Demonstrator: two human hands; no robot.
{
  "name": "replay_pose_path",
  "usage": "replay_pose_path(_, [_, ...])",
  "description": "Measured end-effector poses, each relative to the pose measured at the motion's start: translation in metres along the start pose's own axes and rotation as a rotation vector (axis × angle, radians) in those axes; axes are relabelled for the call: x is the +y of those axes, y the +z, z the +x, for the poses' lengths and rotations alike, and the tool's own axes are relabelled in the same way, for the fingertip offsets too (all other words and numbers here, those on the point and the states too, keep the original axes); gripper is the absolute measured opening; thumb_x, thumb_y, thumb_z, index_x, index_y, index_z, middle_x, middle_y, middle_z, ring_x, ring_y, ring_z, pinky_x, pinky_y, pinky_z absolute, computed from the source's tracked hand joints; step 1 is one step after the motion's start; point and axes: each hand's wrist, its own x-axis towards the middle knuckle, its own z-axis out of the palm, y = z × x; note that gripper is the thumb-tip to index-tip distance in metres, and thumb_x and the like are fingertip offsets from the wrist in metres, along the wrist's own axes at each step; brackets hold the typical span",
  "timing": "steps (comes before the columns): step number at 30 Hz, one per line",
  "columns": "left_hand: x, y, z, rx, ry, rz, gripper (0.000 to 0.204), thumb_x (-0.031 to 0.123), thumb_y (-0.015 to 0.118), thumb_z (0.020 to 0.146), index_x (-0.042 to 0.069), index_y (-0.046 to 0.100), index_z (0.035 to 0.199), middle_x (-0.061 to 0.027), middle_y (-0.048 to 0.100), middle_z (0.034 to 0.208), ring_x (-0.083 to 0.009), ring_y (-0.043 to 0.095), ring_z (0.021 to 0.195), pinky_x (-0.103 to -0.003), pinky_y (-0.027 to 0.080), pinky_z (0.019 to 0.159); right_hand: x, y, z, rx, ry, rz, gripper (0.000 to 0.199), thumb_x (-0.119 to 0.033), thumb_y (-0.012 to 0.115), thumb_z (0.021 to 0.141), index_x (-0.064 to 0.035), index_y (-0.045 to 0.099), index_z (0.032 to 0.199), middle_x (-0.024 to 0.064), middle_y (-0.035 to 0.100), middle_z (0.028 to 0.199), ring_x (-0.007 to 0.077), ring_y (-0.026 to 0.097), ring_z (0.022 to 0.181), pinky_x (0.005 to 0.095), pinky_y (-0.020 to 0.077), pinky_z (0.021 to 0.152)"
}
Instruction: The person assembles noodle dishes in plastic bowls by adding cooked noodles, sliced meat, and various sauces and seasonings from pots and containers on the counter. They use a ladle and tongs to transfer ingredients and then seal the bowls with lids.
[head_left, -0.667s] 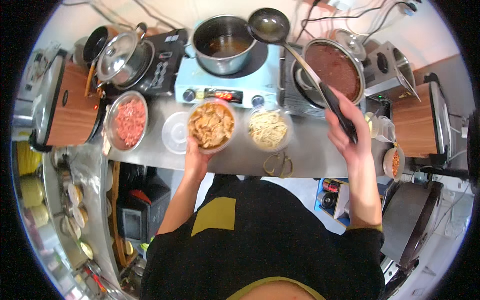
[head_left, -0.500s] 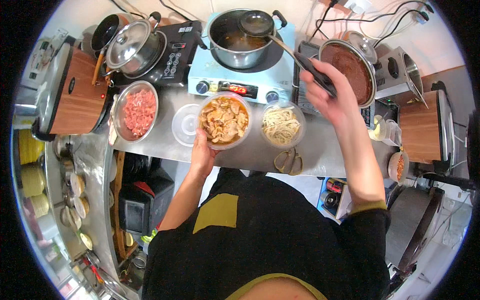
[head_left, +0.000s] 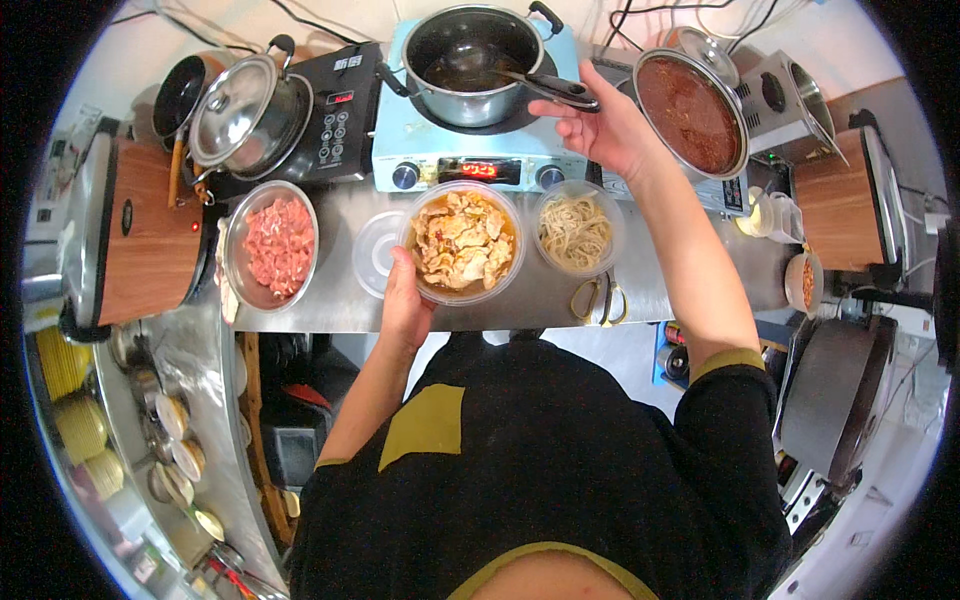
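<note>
My left hand point(head_left: 405, 305) grips the near left side of a clear round plastic tub point(head_left: 516, 250), thumb on its rim. Cooked meat slices in brown broth point(head_left: 462, 240) fill it. Inside the steel pot point(head_left: 478, 108), the bowl of a ladle sits low, mostly hidden; its black handle point(head_left: 565, 92) leans over the right rim. My right hand point(head_left: 610, 125) is at the handle's end, fingers stretched and apart, thumb raised, not wrapped round it. A second clear tub of noodle-like pale strips point(head_left: 575, 232) stands to the right. A clear lid point(head_left: 376, 255) lies partly behind the held tub.
The pot stands on a light-blue electric cooker point(head_left: 420, 155). Left are a steel bowl of raw meat point(head_left: 278, 245) and a lidded pot point(head_left: 235, 120). A pot of reddish-brown sauce point(head_left: 690, 112) stands right. Scissors point(head_left: 600, 300) lie near the counter's front edge.
The ladle has gone from above the pot down into it. My right hand has moved left and its fingers have loosened from the handle. My left hand still holds the tub.
</note>
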Motion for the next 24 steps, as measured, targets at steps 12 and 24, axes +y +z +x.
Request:
replay_pose_path(12, [0.013,0.009,0.007,-0.16,-0.159,0.133,0.059,0.05,0.034,0.096,0.003,0.037,0.132,-0.0099,0.051,0.126,-0.0196,0.055,0.11,-0.037,0.05,0.087,0.084,0.048,-0.058,-0.077,-0.92,-1.587,0.012,-0.013,0.065,0.077,-0.0088,0.061,0.087,0.0068,0.054,0.079,0.025,0.059,0.067,0.0342,0.0473,0.057])
replay_pose_path(24, [0.028,0.006,0.018,-0.246,-0.003,0.086,0.062,0.048,0.027,0.097,-0.002,0.036,0.132,-0.016,0.048,0.129,-0.0243,0.053,0.114,-0.039,0.045,0.096,0.14,-0.097,-0.154,0.489,-0.135,-1.642,0.025,-0.012,0.061,0.079,-0.0064,0.057,0.104,0.0178,0.059,0.086,0.0343,0.061,0.078,0.0403,0.0513,0.066])
